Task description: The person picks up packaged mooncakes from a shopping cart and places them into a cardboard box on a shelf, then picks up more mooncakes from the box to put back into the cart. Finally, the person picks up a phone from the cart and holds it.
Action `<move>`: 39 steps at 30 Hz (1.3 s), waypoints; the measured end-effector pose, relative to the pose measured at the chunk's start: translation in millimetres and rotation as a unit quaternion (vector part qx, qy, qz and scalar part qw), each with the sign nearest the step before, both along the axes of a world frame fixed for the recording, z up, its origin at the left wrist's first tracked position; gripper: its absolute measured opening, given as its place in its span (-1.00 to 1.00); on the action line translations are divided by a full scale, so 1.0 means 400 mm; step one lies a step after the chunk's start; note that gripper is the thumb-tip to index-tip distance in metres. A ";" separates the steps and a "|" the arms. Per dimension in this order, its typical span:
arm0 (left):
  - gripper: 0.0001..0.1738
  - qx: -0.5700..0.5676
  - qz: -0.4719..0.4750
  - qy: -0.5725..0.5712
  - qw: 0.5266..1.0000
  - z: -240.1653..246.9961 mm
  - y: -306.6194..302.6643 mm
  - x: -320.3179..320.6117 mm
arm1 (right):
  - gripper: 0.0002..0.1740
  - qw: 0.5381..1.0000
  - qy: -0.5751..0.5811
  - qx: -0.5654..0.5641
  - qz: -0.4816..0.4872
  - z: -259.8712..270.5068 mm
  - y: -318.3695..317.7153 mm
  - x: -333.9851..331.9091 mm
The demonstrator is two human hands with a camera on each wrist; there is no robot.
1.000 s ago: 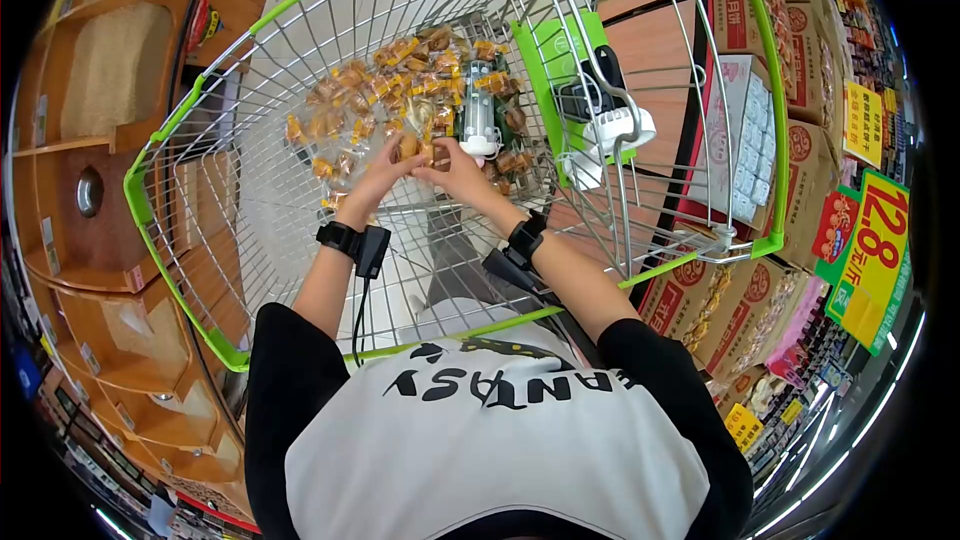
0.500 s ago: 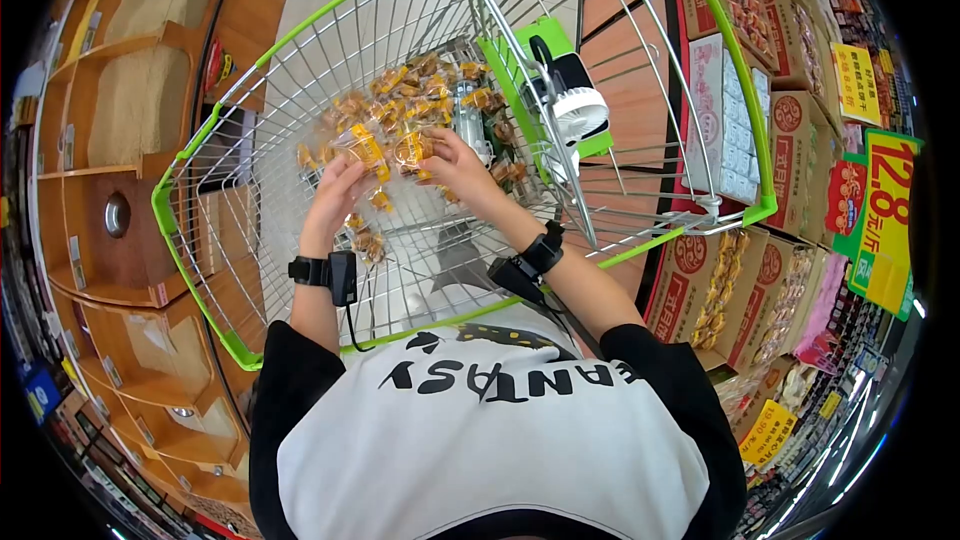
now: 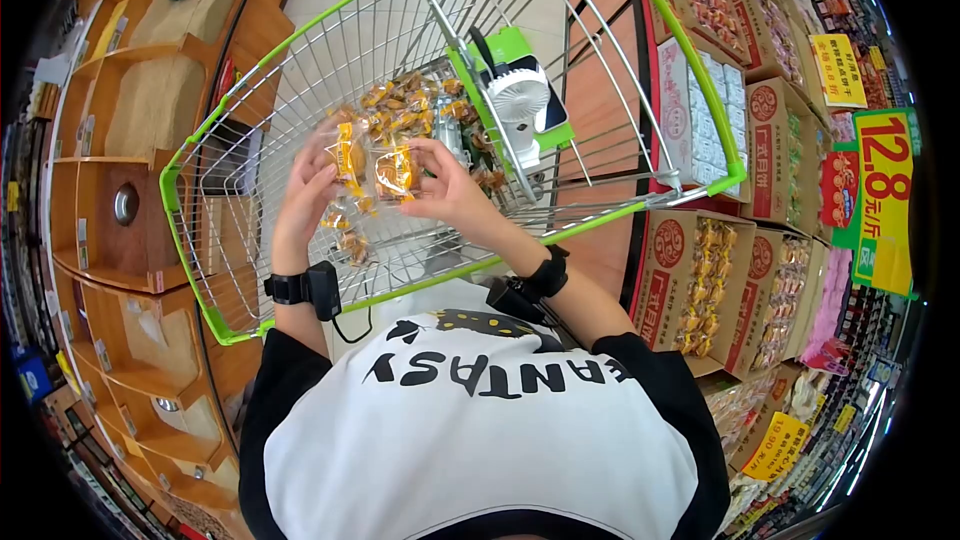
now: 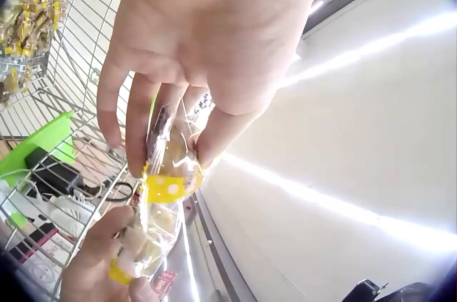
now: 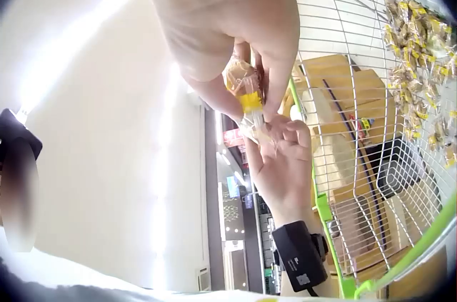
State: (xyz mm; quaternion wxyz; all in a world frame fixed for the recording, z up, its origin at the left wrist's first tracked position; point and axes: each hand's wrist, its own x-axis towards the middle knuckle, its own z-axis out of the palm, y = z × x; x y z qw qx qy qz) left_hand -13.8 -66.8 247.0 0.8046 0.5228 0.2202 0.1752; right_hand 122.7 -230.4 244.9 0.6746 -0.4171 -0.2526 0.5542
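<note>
My left hand [image 3: 303,202] pinches a clear-wrapped pastry [image 3: 347,158] with a yellow printed band, held up above the shopping cart [image 3: 172,202]. Beside it, my right hand [image 3: 450,190] grips a second wrapped pastry [image 3: 396,172], golden brown through the film. The two packets sit side by side with their label sides toward the head camera. From the left wrist, the left thumb and fingers show closed on the packet's edges, and the right hand [image 4: 89,263] is just below. Many similar packets [image 3: 405,110] lie heaped in the cart.
A white handheld fan [image 3: 518,100] and a dark phone stand by the green seat flap [image 3: 510,45]. Wooden bins [image 3: 150,105] line the left side. Cartons of wrapped sweets [image 3: 708,280] and yellow price signs [image 3: 880,190] line the right.
Both hands have risen from the heap, drawn back toward the body and moved left, each bringing a wrapped pastry. The cart's view has shifted slightly.
</note>
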 end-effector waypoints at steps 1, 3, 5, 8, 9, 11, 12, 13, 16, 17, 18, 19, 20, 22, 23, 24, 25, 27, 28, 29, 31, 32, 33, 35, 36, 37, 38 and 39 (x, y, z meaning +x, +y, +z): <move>-0.39 0.018 -0.024 -0.016 0.999 0.031 -0.024 0.007 | -0.14 1.000 -0.004 0.002 -0.002 0.010 -0.022 -0.001; -0.41 0.022 -0.033 -0.025 0.999 0.014 -0.039 -0.001 | -0.02 0.999 0.005 0.046 -0.006 0.041 -0.065 -0.003; -0.42 0.028 -0.045 -0.032 0.998 0.012 -0.059 0.002 | 0.08 0.998 0.019 0.059 0.011 0.088 -0.109 0.004; -0.47 -0.006 -0.066 -0.057 0.996 0.041 -0.124 0.029 | 0.04 0.991 0.026 0.130 0.013 0.099 -0.165 0.011; -0.45 -0.028 -0.064 -0.069 0.995 0.051 -0.151 0.042 | 0.04 0.991 0.023 0.133 0.006 0.108 -0.188 0.017; -0.43 -0.048 -0.071 -0.081 0.993 0.076 -0.209 0.069 | -0.03 0.990 0.016 0.142 0.010 0.136 -0.242 0.030; -0.41 -0.053 -0.076 -0.097 0.991 0.092 -0.239 0.082 | -0.04 0.986 0.036 0.163 -0.001 0.146 -0.266 0.031; -0.39 -0.058 -0.081 -0.113 0.989 0.108 -0.267 0.097 | -0.04 0.985 0.034 0.166 -0.010 0.152 -0.292 0.033; -0.32 -0.037 -0.149 -0.120 0.981 0.149 -0.341 0.149 | -0.08 0.976 0.067 0.197 -0.058 0.188 -0.377 0.039; -0.32 -0.036 -0.161 -0.122 0.979 0.160 -0.371 0.167 | -0.08 0.975 0.062 0.200 -0.070 0.198 -0.409 0.044; -0.30 -0.032 -0.175 -0.122 0.977 0.170 -0.402 0.186 | -0.10 0.980 -0.002 0.176 -0.093 0.205 -0.442 0.049; -0.28 -0.028 -0.189 -0.122 0.974 0.176 -0.428 0.201 | -0.10 0.980 -0.065 0.150 -0.116 0.209 -0.472 0.052; -0.18 -0.044 -0.243 -0.111 0.963 0.174 -0.446 0.218 | -0.14 0.978 -0.051 0.151 -0.136 0.208 -0.499 0.052; -0.10 -0.030 -0.289 -0.112 0.950 0.168 -0.499 0.248 | -0.13 0.971 -0.051 0.157 -0.172 0.206 -0.552 0.048; -0.03 -0.019 -0.320 -0.111 0.941 0.169 -0.532 0.260 | -0.12 0.967 -0.046 0.159 -0.195 0.205 -0.579 0.044; 0.10 -0.007 -0.330 -0.088 0.940 0.194 -0.572 0.270 | -0.12 0.960 -0.050 0.166 -0.221 0.188 -0.602 0.040; 0.10 -0.006 -0.346 -0.088 0.934 0.194 -0.597 0.279 | -0.12 0.956 -0.053 0.167 -0.237 0.191 -0.628 0.039; 0.12 0.010 -0.390 -0.084 0.917 0.190 -0.647 0.298 | -0.13 0.945 -0.081 0.181 -0.262 0.199 -0.681 0.038; 0.11 0.010 -0.381 -0.071 0.922 0.201 -0.678 0.303 | -0.13 0.940 -0.084 0.180 -0.276 0.197 -0.705 0.036; 0.11 0.010 -0.394 -0.072 0.916 0.198 -0.704 0.311 | -0.14 0.933 -0.095 0.175 -0.298 0.194 -0.728 0.033; 0.07 -0.007 -0.409 -0.058 0.911 0.179 -0.740 0.328 | -0.15 0.922 -0.107 0.170 -0.333 0.192 -0.778 0.029; 0.00 -0.012 -0.416 -0.053 0.908 0.148 -0.748 0.335 | -0.17 0.911 -0.169 0.134 -0.351 0.197 -0.804 0.029; 0.00 -0.012 -0.427 -0.053 0.902 0.145 -0.772 0.343 | -0.19 0.897 -0.228 0.095 -0.367 0.200 -0.829 0.028; -0.08 -0.031 -0.445 -0.059 0.893 0.141 -0.820 0.359 | -0.24 0.879 -0.265 0.064 -0.391 0.187 -0.876 0.025; -0.14 -0.032 -0.456 -0.048 0.888 0.142 -0.840 0.366 | -0.29 0.865 -0.299 0.034 -0.403 0.185 -0.899 0.024; -0.14 -0.032 -0.465 -0.047 0.883 0.133 -0.857 0.375 | -0.29 0.860 -0.299 0.031 -0.412 0.186 -0.921 0.023; -0.14 -0.028 -0.475 -0.035 0.879 0.118 -0.871 0.385 | -0.31 0.830 -0.351 -0.003 -0.434 0.188 -0.943 0.022; -0.15 -0.024 -0.484 -0.023 0.874 0.107 -0.886 0.393 | -0.32 0.795 -0.401 -0.038 -0.454 0.190 -0.963 0.021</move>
